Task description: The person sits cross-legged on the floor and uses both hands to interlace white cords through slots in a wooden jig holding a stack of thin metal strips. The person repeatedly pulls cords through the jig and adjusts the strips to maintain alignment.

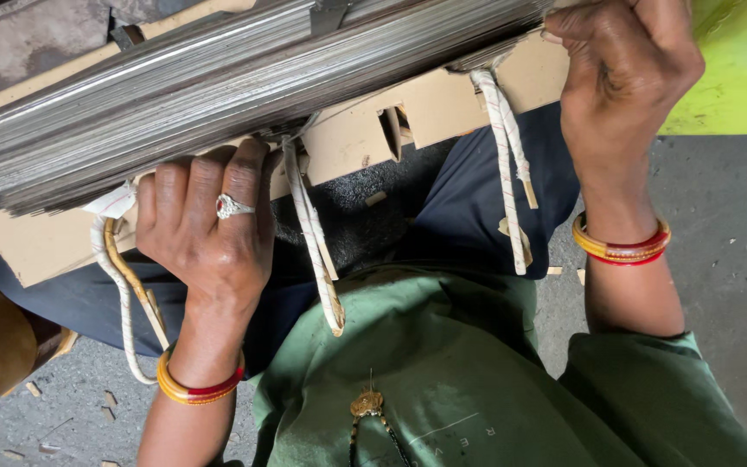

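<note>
2 hands, left hand (209, 229) and right hand (620, 73), fingers clamped on flat-sheet stack (218, 95), cardboard (347, 143) underneath, tied by cords (505, 164)

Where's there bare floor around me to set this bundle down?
Grey floor lies bare right of the right hand, below the green sheet. A smaller patch, littered with scraps, sits bottom left beside the left hand. The middle is crowded by the stacked metal strips, cardboard and cords.

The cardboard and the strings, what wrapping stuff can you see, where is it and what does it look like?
Cardboard: flat brown sheet under the bundle of thin grey strips, across the lap.
Cords: white twisted ties hanging below the cardboard.
White tag: small scrap by the left hand.
Right hand: grips the bundle's right end.
</note>
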A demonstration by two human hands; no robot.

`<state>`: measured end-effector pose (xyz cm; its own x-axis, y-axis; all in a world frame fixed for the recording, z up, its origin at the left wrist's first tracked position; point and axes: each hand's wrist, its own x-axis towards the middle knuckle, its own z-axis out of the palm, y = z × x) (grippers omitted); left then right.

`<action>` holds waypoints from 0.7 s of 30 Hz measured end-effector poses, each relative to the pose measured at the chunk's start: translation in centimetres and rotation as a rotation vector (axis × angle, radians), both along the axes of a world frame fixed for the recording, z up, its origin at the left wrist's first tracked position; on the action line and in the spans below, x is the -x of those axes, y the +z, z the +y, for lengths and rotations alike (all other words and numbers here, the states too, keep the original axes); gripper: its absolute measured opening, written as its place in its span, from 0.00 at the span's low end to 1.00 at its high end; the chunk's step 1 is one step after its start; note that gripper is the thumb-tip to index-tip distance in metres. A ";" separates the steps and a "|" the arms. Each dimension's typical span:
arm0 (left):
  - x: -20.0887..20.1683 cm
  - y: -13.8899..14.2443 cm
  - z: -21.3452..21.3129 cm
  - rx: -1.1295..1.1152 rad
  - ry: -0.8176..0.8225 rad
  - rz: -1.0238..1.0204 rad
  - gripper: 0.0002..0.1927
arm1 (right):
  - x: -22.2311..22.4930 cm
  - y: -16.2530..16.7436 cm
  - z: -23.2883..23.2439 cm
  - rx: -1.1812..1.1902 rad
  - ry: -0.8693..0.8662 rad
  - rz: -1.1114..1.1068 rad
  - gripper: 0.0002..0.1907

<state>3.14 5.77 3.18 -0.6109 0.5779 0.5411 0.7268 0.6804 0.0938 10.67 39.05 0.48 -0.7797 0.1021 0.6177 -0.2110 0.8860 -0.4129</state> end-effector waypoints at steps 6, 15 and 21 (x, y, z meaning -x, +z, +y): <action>-1.7 -1.1 0.2 -0.004 0.047 0.040 0.08 | 0.7 -1.3 0.6 -0.106 -0.046 0.067 0.04; -2.4 -2.2 0.3 -0.001 0.064 0.099 0.05 | 1.5 -2.1 1.0 -0.094 -0.007 0.150 0.07; -2.5 -1.4 0.2 -0.005 0.057 0.087 0.08 | 1.1 -1.4 0.7 -0.097 -0.042 0.088 0.02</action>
